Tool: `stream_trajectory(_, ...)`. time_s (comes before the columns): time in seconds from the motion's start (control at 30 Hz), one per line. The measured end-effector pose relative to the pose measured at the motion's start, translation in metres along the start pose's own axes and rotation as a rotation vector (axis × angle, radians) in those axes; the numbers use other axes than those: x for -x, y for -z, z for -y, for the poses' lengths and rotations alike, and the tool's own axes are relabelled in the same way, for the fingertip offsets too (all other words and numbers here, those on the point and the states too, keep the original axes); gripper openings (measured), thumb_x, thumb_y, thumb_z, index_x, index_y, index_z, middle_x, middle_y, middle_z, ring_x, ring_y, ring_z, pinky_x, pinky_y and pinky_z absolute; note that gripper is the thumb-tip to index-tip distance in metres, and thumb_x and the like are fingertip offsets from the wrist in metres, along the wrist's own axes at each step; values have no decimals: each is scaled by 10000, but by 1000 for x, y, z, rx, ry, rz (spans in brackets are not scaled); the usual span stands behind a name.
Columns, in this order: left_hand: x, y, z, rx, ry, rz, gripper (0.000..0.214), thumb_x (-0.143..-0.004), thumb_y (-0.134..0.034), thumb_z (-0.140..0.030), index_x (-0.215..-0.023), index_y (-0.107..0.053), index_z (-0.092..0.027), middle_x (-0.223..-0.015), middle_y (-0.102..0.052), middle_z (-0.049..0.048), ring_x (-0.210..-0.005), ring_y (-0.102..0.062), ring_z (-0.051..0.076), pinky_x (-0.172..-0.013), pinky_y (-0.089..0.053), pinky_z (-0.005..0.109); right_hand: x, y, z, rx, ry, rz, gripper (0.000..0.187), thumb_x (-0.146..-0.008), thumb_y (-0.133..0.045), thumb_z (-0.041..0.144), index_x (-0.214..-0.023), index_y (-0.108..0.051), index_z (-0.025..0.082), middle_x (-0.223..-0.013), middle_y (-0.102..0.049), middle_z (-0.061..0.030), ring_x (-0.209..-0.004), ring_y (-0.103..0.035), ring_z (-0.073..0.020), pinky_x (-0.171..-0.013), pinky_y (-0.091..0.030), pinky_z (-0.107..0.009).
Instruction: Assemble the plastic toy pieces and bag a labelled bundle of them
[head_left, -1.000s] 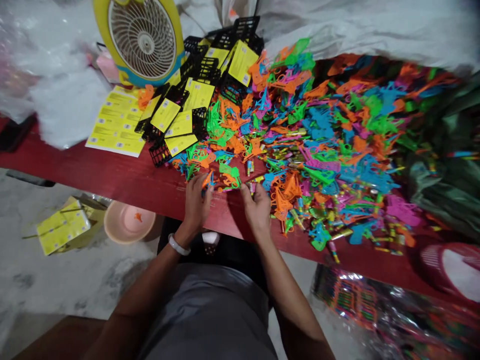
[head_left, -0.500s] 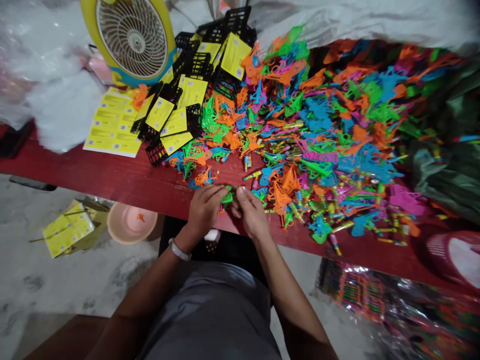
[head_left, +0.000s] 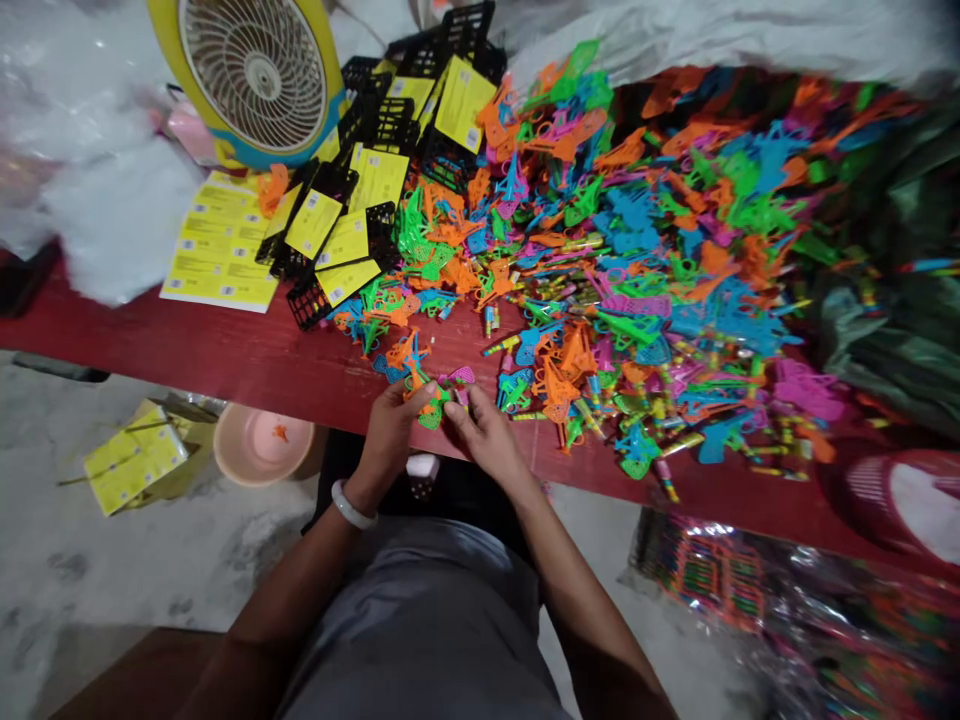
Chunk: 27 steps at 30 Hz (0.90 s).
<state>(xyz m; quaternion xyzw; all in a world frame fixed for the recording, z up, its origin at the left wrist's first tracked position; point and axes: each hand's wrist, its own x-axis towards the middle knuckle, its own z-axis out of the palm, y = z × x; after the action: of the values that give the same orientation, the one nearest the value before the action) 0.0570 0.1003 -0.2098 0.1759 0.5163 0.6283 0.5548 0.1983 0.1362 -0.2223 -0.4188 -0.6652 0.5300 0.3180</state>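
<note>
Hands meet at the near edge of the red table (head_left: 225,350): left hand (head_left: 394,425) and right hand (head_left: 484,435) pinch a green toy piece (head_left: 433,412) together, near the colourful toy pile (head_left: 637,260).

left hand (head_left: 391,428) and right hand (head_left: 482,437) fingertips together, forearms converging

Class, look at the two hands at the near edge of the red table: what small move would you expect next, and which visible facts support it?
Probably a small press of the fingertips to join the pieces. The left hand and right hand meet over a small green plastic toy piece, pinching it between them just above the red table. The heap of colourful plastic parts lies beyond, untouched.
</note>
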Motion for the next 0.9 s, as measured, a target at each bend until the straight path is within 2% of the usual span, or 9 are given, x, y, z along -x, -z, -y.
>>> stream_trajectory(0.07, -1, -1, -1, 7, -14, -3, 323, -699, -860, -399, -881, -744, -160, -800, -709, -6, -721, -606, 120, -736, -470, 257, 2, 4, -3, 123, 59, -30, 305, -984, -522, 499, -1088, -600, 223, -994, -681, -49, -900, -632, -199, -812, -502, -320)
stream_trajectory(0.13, 0, -1, -3, -2, -31, -9, 311, -701, -858, -398, -866, -739, -163, -799, -706, -10, -717, -601, 115, -736, -468, 255, 3, 6, -6, 163, 89, -13, 302, -1007, -489, 461, -1138, -623, 224, -1091, -707, -74, -994, -659, -222, -897, -511, -355)
stream_trajectory(0.33, 3, -2, -5, -37, -58, -35, 304, -697, -855, -397, -845, -732, -161, -810, -710, -5, -728, -597, 115, -739, -458, 251, 3, 4, -13, 199, 137, -49, 267, -999, -547, 400, -1167, -669, 232, -1196, -732, -93, -1115, -681, -242, -986, -522, -389)
stream_trajectory(0.57, 1, -7, 0, -43, -126, -112, 274, -720, -831, -361, -850, -687, -167, -786, -675, -23, -708, -571, 100, -718, -452, 234, 6, -3, -15, 261, 196, -86, 265, -1002, -537, 366, -1164, -691, 224, -1149, -758, -102, -1058, -718, -249, -942, -578, -406)
stream_trajectory(0.7, 8, -14, 6, 4, -157, -200, 291, -722, -821, -376, -804, -620, -181, -725, -602, -52, -653, -520, 79, -657, -433, 211, 16, -20, -17, 372, 269, -154, 283, -1015, -485, 321, -1158, -693, 193, -1120, -761, -149, -1036, -733, -290, -900, -606, -427)
stream_trajectory(0.8, 14, -19, 6, -28, -144, -214, 295, -753, -797, -385, -781, -582, -185, -680, -547, -65, -607, -475, 73, -610, -413, 207, 24, -32, -17, 434, 287, -176, 278, -1015, -463, 298, -1141, -691, 202, -1029, -772, -148, -921, -754, -304, -796, -630, -431)
stream_trajectory(0.9, 15, -24, 4, -195, -148, -157, 259, -831, -734, -404, -806, -602, -182, -717, -579, -36, -654, -511, 98, -647, -439, 228, 24, -18, -11, 437, 291, -181, 247, -1008, -483, 306, -1115, -694, 235, -984, -776, -112, -862, -753, -285, -744, -630, -417)
